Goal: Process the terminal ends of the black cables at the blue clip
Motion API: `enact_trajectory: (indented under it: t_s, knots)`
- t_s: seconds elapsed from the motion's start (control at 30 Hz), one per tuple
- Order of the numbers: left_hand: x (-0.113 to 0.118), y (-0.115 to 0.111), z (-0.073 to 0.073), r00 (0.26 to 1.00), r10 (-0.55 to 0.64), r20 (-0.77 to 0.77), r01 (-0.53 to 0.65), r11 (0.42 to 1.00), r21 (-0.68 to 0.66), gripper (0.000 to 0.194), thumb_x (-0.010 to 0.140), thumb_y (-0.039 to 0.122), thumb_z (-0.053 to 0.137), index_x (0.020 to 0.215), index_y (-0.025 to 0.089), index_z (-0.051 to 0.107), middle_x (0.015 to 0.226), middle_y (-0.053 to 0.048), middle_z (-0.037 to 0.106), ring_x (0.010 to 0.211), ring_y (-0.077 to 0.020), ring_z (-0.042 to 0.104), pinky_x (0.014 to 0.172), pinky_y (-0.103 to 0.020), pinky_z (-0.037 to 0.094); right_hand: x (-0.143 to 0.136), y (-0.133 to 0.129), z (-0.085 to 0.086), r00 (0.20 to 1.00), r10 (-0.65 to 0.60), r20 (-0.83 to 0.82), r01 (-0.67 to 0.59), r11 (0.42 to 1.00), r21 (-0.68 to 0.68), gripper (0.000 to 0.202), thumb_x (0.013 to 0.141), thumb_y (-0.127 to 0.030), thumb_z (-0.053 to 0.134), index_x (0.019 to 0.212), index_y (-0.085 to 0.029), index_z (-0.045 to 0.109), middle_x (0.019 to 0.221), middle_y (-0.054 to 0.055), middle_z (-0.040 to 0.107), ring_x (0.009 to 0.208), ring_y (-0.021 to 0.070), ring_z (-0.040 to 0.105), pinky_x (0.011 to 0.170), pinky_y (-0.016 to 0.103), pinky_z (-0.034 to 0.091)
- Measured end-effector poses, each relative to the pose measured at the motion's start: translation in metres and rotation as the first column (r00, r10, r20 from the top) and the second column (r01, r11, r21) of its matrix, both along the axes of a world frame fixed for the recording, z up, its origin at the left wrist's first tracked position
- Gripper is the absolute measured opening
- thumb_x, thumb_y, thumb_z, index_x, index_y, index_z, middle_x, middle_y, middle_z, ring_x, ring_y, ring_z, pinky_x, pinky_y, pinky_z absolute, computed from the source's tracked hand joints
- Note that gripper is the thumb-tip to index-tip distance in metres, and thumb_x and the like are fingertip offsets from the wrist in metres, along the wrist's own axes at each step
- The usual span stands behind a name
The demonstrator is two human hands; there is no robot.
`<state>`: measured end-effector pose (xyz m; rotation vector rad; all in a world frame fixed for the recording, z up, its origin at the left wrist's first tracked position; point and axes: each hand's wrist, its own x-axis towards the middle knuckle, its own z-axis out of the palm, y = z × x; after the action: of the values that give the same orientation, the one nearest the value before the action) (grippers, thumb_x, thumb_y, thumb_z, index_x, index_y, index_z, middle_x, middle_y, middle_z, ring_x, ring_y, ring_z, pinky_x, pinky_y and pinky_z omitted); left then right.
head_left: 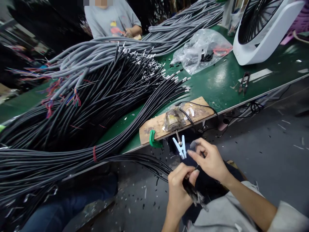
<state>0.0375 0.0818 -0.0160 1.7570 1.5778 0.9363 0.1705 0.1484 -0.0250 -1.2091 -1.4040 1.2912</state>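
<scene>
My left hand (pixel 180 183) is closed around a bundle of black cables (pixel 149 161), whose frayed, silvery ends (pixel 199 198) stick out below the palm. My right hand (pixel 211 158) pinches one black cable (pixel 197 167) that rises from between my left thumb and forefinger. A greyish patch shows at a right fingertip; what it is I cannot make out. Just left of those fingers, a light blue clothespin (pixel 181 148) sits at the metal shaft (pixel 178 135) of a small plastic-wrapped motor (pixel 174 118). The motor rests on a wooden board (pixel 152 127), held by a green clamp (pixel 152 139).
Piles of black cables (pixel 103 93) and grey cables (pixel 79 51) cover the left of the green table (pixel 219 77). A plastic bag (pixel 200 48), snips (pixel 244 82) and a white fan (pixel 260 48) stand to the right. Another person (pixel 109 19) works across the table.
</scene>
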Motion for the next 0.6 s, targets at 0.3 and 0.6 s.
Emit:
enact_trajectory:
  t_s: [0.3,0.6]
  knots:
    - [-0.002,-0.004,-0.001,0.993,0.114,0.015,-0.114,0.993,0.014,0.027,0.091,0.019,0.049,0.065,0.017,0.058,0.058,0.001,0.052,0.051,-0.0106,0.051,0.052,-0.021,0.035,0.006,0.001,-0.004,0.873,0.175,-0.455,-0.298,0.93,-0.215,0.036,0.066,-0.025,0.08,0.095,-0.017,0.06,0.071,0.002,0.073,0.07,0.0181,0.07,0.071,0.03,0.056]
    - [0.003,-0.007,-0.003,0.943,0.325,0.072,-0.33,0.941,0.073,0.022,0.089,0.02,0.053,0.068,0.016,0.059,0.058,0.003,0.052,0.049,-0.0096,0.05,0.049,-0.02,0.037,-0.018,-0.041,-0.018,0.977,-0.145,-0.159,0.206,0.843,0.497,0.03,0.075,-0.001,0.066,0.094,-0.024,0.061,0.081,0.004,0.071,0.072,0.0205,0.068,0.063,0.034,0.057]
